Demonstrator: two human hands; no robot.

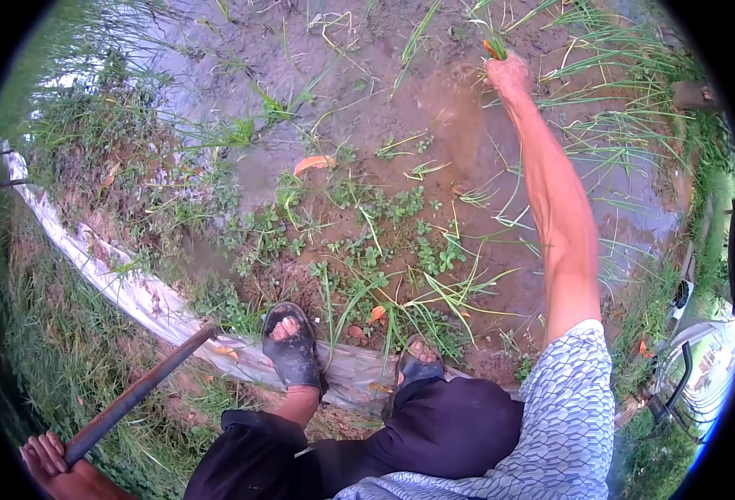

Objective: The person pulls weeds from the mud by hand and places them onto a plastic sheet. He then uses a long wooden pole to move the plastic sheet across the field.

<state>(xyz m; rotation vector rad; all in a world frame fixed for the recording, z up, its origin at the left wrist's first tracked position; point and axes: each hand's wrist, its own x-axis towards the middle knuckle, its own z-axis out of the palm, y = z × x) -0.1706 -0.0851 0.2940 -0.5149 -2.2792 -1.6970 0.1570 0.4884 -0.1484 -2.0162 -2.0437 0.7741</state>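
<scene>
At the lower left my left hand (47,458) is closed round the end of a dark brown stick (142,392). The stick slants up to the right, and its far tip is near a white plastic sheet strip (147,296). My right hand (509,75) reaches far out over the wet mud at the top. Its fingers are wrapped round a tuft of green grass (499,48), with something orange showing beside the blades. Whether the tuft's roots are still in the mud cannot be made out.
My sandalled feet (294,346) stand by the sheet strip. Low weeds (367,225) and a fallen orange leaf (314,163) lie ahead on muddy ground (434,100). Long grass (625,125) lines the right. A bicycle-like handlebar (682,379) shows at the right edge.
</scene>
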